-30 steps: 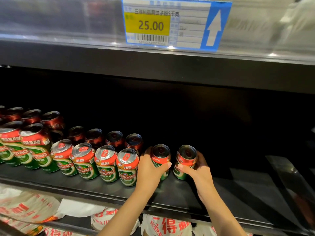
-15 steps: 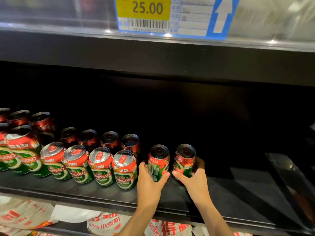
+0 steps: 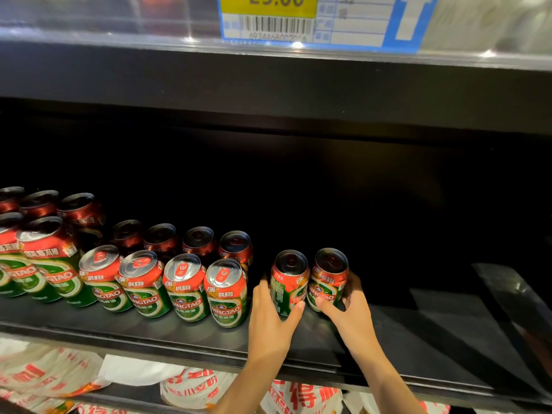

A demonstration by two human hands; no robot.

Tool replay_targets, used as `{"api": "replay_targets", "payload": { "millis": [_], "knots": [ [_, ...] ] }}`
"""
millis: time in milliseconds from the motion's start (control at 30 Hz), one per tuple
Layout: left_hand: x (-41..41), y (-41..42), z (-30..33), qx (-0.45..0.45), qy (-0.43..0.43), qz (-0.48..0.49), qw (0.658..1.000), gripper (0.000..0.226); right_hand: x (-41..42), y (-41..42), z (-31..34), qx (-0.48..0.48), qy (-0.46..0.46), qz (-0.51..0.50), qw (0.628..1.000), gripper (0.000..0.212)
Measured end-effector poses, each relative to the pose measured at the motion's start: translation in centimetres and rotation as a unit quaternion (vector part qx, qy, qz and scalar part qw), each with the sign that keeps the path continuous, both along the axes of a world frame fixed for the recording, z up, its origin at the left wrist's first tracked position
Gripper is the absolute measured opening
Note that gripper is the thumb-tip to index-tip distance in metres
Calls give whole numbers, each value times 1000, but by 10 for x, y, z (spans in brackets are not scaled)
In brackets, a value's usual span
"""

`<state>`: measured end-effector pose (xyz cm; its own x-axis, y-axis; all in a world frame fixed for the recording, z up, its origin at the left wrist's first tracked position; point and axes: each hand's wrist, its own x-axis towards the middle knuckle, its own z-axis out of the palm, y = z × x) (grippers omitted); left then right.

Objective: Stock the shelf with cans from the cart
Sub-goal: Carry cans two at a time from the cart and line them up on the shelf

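Cans, red-topped, green-bodied, upright on shelf, one gripped in each hand: left, right

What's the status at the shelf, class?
Left hand grips one can; right hand grips the next can. Both stand on shelf. Nothing blocking.

Price tag cut off by top edge, price digits half gone; leftmost cans clipped at left edge; fingers of right hand hidden behind can
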<state>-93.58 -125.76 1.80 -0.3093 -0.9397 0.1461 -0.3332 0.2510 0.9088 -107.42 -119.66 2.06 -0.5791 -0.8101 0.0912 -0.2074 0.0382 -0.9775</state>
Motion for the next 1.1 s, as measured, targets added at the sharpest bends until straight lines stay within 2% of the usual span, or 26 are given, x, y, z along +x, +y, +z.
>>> {"api": "replay_targets", "payload": {
  "millis": [67, 100, 267, 467, 533, 600, 700, 833, 967, 1100],
  "knots": [
    [0, 0, 0, 40, 11, -1, 999, 88, 1, 0, 0, 2, -1, 3, 1000, 61],
    [-1, 0, 1, 51, 15, 1, 999, 91, 1, 0, 0, 6, -1, 5, 1000, 60],
    [-2, 0, 0, 42, 13, 14, 999, 69, 0, 1, -2, 12, -3, -1, 1000, 62],
    [-1, -2, -4, -38, -13, 13, 999, 42, 0, 1, 1, 10, 0, 2, 1000, 54],
    [0, -1, -5, -31, -22, 9, 999, 48, 2, 2, 2, 9, -2, -3, 1000, 56],
    [-1, 0, -5, 7, -10, 8, 1000, 69, 3, 2, 4, 9, -10, -5, 1000, 60],
    [-2, 2, 1, 45, 12, 7, 999, 78, 3, 2, 6, 10, -10, 2, 1000, 54],
    [-3, 3, -1, 22, -22, 16, 999, 72, 1, 3, 3, 19, -2, 9, 1000, 55],
    [-5, 1, -1, -30, -45, 40, 998, 56, 0, 2, 0, 39, 6, 0, 999, 49],
    [-6, 1, -2, -37, -50, 50, 997, 48, 0, 1, 0, 52, 8, -4, 999, 52]
  ]
}}
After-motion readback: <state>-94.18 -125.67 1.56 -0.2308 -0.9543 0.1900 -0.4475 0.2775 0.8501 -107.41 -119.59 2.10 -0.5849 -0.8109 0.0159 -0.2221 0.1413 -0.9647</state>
